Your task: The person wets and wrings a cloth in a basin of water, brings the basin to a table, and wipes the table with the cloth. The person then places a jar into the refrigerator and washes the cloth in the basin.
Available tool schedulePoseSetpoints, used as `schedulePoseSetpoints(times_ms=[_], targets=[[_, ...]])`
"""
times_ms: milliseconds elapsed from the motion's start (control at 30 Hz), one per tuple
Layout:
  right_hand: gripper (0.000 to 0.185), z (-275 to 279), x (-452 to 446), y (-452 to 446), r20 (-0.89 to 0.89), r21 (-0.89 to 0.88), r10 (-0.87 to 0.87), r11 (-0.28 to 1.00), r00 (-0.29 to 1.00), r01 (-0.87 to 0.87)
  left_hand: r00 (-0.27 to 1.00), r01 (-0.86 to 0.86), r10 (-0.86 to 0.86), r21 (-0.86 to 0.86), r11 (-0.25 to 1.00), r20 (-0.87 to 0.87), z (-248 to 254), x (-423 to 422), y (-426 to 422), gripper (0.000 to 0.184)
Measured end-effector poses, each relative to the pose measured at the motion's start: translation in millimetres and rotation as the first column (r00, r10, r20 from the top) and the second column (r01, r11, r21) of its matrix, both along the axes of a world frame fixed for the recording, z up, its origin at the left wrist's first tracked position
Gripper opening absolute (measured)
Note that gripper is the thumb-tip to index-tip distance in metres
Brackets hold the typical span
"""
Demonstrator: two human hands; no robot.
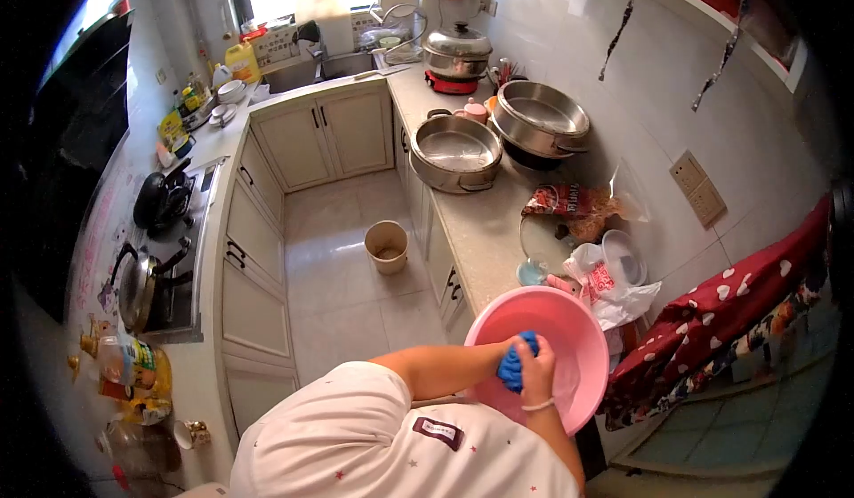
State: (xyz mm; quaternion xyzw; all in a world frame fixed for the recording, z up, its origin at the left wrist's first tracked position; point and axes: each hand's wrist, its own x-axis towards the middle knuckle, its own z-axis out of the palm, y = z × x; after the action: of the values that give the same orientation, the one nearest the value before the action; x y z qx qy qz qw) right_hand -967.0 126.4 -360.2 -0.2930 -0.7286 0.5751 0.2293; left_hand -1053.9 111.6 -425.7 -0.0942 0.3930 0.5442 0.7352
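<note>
A blue cloth (514, 366), bunched into a wad, is squeezed between my two hands over the pink basin (598, 391). My right hand (537, 373), with a pale band at the wrist, is closed around the near side of the cloth. My left hand (511, 347) reaches in from the left and grips it too; most of its fingers are hidden by the cloth and my right hand. What looks like water lies in the basin, which sits at the near end of the right counter (463, 231).
Steel pots (455, 151) and a steel steamer (541, 117) stand farther along the counter. Plastic bags (614, 289) and a glass lid (544, 244) lie beside the basin. A beige bucket (386, 249) is on the floor. Red patterned fabric (712, 320) hangs at right.
</note>
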Motion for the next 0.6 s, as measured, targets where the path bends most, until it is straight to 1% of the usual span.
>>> schedulePoseSetpoints(times_ms=[33,67,133,167,200,233,267,300,333,367,400,433,467,500,533,567,600], targets=[[0.023,-7.7,-3.3,-0.5,0.091,0.279,-0.012,0.96,0.996,-0.014,0.997,0.012,-0.011,0.012,1.0,-0.08,-10.8,4.1,5.0,0.057],[0.027,-10.9,-4.0,0.1,0.162,0.387,-0.091,0.922,0.983,0.021,0.983,0.026,-0.023,0.016,1.0,-0.18,-21.9,6.9,8.4,0.054],[0.034,-19.2,0.2,4.9,0.266,0.597,-0.273,0.799,0.924,0.065,0.929,0.09,-0.072,0.032,0.995,-0.362,-40.0,8.1,10.3,0.047],[0.035,-39.3,5.8,17.0,0.318,0.658,-0.37,0.749,0.873,0.078,0.922,0.122,-0.091,0.062,0.991,-0.376,-48.4,6.6,11.4,0.044],[0.034,-49.6,14.3,30.6,0.391,0.627,-0.402,0.775,0.828,0.08,0.949,0.127,-0.088,0.111,0.986,-0.302,-57.6,6.4,11.8,0.041],[0.032,-54.5,24.0,44.8,0.521,0.606,-0.428,0.795,0.739,0.033,0.997,-0.02,0.006,0.183,0.983,0.079,-63.7,23.3,20.2,0.028],[0.03,-58.6,34.4,59.6,0.634,0.578,-0.448,0.816,0.63,-0.002,0.936,0.019,-0.058,-0.117,0.993,-0.346,22.2,15.2,-7.7,0.032],[0.03,-67.9,48.3,71.2,0.628,0.575,-0.449,0.818,0.636,0.01,0.825,0.045,-0.09,-0.093,0.995,-0.558,-9.5,12.4,-0.7,0.035],[0.031,-81.0,62.7,81.8,0.622,0.572,-0.45,0.82,0.64,0.021,0.668,0.075,-0.101,-0.069,0.995,-0.737,-39.5,9.6,9.0,0.039],[0.033,-80.9,69.5,88.0,0.621,0.566,-0.449,0.824,0.643,0.028,0.528,0.065,-0.178,-0.17,0.983,-0.83,-21.7,8.6,6.8,0.043],[0.037,-82.5,73.3,91.2,0.648,0.603,-0.457,0.796,0.609,-0.045,0.376,0.033,-0.255,-0.263,0.964,-0.891,-6.1,13.9,-3.9,0.049],[0.041,-67.8,72.4,81.4,0.679,0.629,-0.463,0.767,0.57,-0.125,0.22,-0.02,-0.331,-0.344,0.939,-0.917,11.2,19.0,-15.2,0.055],[0.046,-54.6,71.7,71.0,0.711,0.641,-0.468,0.738,0.526,-0.21,-0.019,0.096,-0.344,-0.344,0.934,-0.939,20.0,22.1,-24.2,0.056],[0.055,-42.5,70.0,64.0,0.81,0.483,-0.272,0.812,0.52,-0.328,-0.257,0.206,-0.309,-0.364,0.908,-0.916,26.0,24.6,-33.1,0.058],[0.055,-66.3,71.8,60.0,0.882,0.397,-0.182,0.785,0.435,-0.476,-0.475,0.301,-0.233,-0.405,0.863,-0.849,27.8,27.4,-37.5,0.06],[0.054,-98.5,74.7,54.1,0.923,0.31,-0.093,0.755,0.374,-0.578,-0.635,0.432,-0.168,-0.527,0.732,-0.754,9.2,24.3,-32.1,0.054],[0.054,-120.7,76.5,46.3,0.953,0.216,-0.003,0.711,0.304,-0.669,-0.663,0.454,-0.24,-0.635,0.625,-0.709,-2.7,24.7,-27.8,0.053]])
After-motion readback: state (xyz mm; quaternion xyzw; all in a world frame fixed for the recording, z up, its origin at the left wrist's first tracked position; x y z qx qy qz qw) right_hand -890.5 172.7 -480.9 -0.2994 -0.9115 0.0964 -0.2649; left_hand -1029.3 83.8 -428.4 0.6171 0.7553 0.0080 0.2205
